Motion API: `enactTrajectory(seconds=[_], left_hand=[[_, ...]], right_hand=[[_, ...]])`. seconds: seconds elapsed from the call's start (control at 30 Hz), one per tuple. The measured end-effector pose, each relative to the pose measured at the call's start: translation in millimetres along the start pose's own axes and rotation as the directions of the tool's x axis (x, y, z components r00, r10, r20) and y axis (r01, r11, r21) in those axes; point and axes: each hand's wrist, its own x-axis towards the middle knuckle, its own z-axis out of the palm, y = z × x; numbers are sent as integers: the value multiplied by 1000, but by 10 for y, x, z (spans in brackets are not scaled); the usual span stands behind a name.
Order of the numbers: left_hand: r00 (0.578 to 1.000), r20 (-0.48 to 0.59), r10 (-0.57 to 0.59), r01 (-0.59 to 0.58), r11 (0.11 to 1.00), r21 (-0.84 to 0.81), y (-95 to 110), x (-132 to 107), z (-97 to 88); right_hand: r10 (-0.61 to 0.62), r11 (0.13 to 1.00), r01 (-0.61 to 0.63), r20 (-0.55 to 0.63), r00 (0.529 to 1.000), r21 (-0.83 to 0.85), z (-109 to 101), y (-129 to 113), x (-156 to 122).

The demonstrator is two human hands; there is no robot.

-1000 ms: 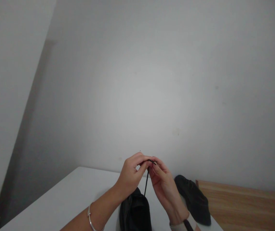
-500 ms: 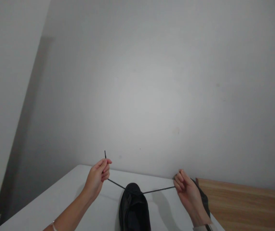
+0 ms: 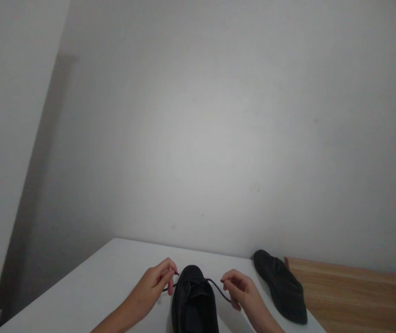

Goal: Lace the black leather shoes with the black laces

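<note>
A black shoe (image 3: pixel 193 274) stands toe-away on the white table (image 3: pixel 104 277), its lower part cut off by the frame's bottom edge. Left of its toe, my left hand (image 3: pixel 161 277) pinches a black shoelace; a dark tip pokes out at the fingertips and part of the lace runs beneath the fingers to the shoe. On the other side, my right hand (image 3: pixel 239 289) pinches the other end of the shoelace (image 3: pixel 218 287), which sags in a slack curve between the shoe and the fingers.
A second black shoe (image 3: pixel 281 286) lies at the table's right edge, close to the wall. Beyond that edge is a wood-grain panel (image 3: pixel 354 291). A pale wall (image 3: pixel 198 138) rises directly behind the table.
Both hands have moved inward and down toward the shoe. The lace, stretched taut to both sides before, is now slack. The second shoe, mostly covered earlier by my right hand, shows fully.
</note>
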Motion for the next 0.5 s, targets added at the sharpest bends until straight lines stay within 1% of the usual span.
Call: enactTrajectory(seconds=[0.1, 0.17, 0.23, 0.33, 0.43, 0.5], left_hand=[[998, 61, 13, -22, 988, 155, 24, -50, 56], [997, 72, 28, -43, 977, 210, 27, -60, 79], [996, 75, 50, -66, 969, 236, 28, -57, 96], [995, 71, 65, -79, 971, 225, 24, -48, 119], [997, 53, 60, -70, 975, 211, 6, -42, 145], [998, 31, 54, -59, 979, 194, -7, -42, 164]], right_hand=[[-51, 984, 61, 64, 997, -169, 96, 17, 24], [-99, 965, 118, 90, 991, -232, 136, 25, 37], [-122, 951, 145, 98, 988, -273, 162, 26, 46], [-135, 949, 155, 88, 987, -276, 184, 17, 50], [-133, 960, 152, 91, 987, -237, 208, -2, 42], [-137, 957, 153, 80, 987, -247, 230, -21, 27]])
